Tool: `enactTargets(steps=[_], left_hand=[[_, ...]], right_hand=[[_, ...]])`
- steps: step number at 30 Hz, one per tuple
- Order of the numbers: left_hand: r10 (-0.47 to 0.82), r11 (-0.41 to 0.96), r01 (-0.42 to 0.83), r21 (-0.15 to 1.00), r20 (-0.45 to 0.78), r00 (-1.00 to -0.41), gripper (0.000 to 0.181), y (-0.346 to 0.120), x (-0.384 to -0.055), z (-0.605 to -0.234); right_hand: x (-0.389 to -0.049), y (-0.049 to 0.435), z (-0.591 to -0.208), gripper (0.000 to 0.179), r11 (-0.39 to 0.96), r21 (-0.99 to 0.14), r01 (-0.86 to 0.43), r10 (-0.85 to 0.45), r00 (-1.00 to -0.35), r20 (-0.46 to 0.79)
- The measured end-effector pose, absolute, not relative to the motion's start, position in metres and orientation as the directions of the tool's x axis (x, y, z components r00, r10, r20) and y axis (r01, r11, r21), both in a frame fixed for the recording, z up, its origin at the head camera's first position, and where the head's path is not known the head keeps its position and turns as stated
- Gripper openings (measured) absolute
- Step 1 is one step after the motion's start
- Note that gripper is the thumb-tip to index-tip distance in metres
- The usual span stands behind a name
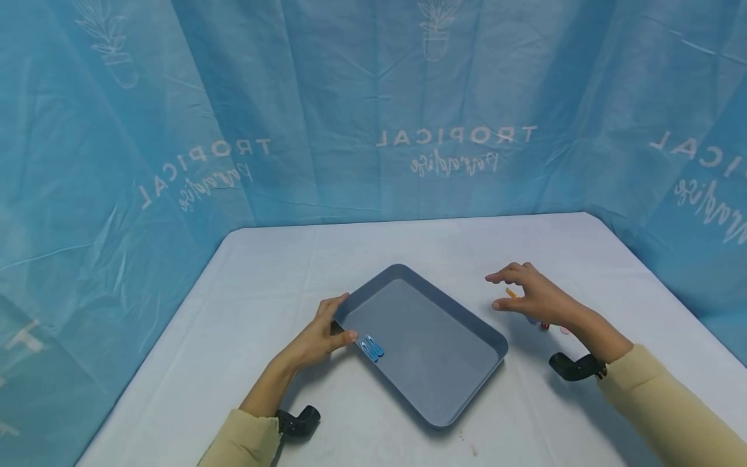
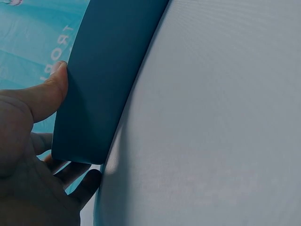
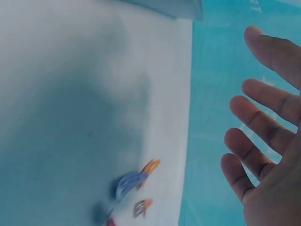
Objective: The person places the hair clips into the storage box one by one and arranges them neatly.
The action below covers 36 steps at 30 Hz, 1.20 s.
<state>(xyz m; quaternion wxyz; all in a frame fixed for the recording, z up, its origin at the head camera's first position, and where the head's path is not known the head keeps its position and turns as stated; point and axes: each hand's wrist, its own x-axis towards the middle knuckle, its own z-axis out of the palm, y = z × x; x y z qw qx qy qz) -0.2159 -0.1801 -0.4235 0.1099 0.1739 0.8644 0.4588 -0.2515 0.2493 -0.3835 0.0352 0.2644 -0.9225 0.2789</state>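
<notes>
A shallow grey-blue tray [image 1: 432,344] lies diagonally on the table. My left hand [image 1: 318,334] holds its left corner, the thumb on the rim and the fingers around the outer side; the left wrist view shows the thumb against the tray's wall [image 2: 101,80]. Beside the thumb, two blue snap hair clips [image 1: 371,348] lie in the tray. To the right, my right hand [image 1: 533,295] hovers with spread fingers and nothing in them. Below it is a loose group of small hair clips: an orange one [image 3: 151,166], a bluish-purple one [image 3: 130,181] and a red one [image 1: 545,326], partly hidden by the hand.
A white cloth covers the table [image 1: 292,259]. Blue printed curtains [image 1: 350,97] hang behind it and at both sides. A black wrist camera sits on each wrist, the left one [image 1: 300,421] low over the cloth. A pink piece [image 1: 564,330] lies near the right forearm.
</notes>
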Motion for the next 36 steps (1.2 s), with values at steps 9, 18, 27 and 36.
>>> enactTargets(steps=[9, 18, 27, 36], left_hand=[[0.405, 0.520, 0.207, 0.828, -0.026, -0.914, 0.086, -0.179, -0.217, -0.424], [0.398, 0.527, 0.202, 0.825, -0.029, -0.917, 0.085, -0.180, -0.217, -0.424], [0.395, 0.530, 0.200, 0.824, -0.032, -0.918, 0.084, -0.179, -0.216, -0.425], [0.387, 0.532, 0.191, 0.825, -0.036, -0.921, 0.084, -0.178, -0.215, -0.424]], right_hand=[[-0.244, 0.273, -0.393, 0.049, 0.719, -0.540, -0.437, -0.416, -0.893, 0.169], [-0.240, 0.292, -0.402, 0.054, 0.775, -0.513, -0.369, -0.367, -0.924, 0.110], [-0.239, 0.304, -0.413, 0.054, 0.811, -0.460, -0.362, -0.357, -0.929, 0.100], [-0.240, 0.312, -0.419, 0.053, 0.861, -0.406, -0.306, -0.308, -0.949, 0.062]])
